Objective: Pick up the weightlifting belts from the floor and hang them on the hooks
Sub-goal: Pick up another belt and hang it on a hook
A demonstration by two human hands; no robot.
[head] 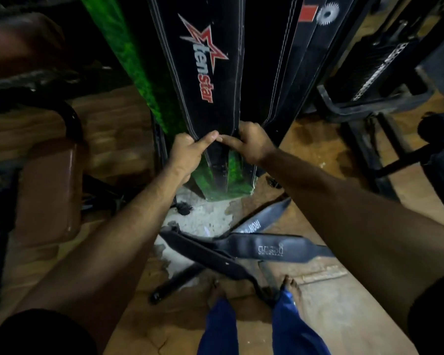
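bench: brown padded seat [46,190] over at 9 o'clock, not part of the job.

green belt: hangs at about 11 o'clock [139,70], its tail showing again under your hands. No writing I can read on it.

left hand: your left hand [187,152] is curled round the lower edge of the black hanging belt, thumb on the front face.

hanging belt: dead centre, 12 o'clock [203,73], red star logo with "ten star" running down it. The hooks themselves are out of view, so I'd guess it's hung, can't confirm.

right hand: your right hand [251,143] grips the same narrow end from the other side, thumb almost touching your left thumb.

other hanging belts: more dark ones at 1 o'clock [300,60], with a red patch and a white saw-blade mark.

floor belts: at 6 o'clock, near your feet, at least two left: one reads "IRON" [260,221], one has a logo over "UNIVERSAL" [269,249].

progress: roughly halfway I reckon, several up, those floor ones to go.
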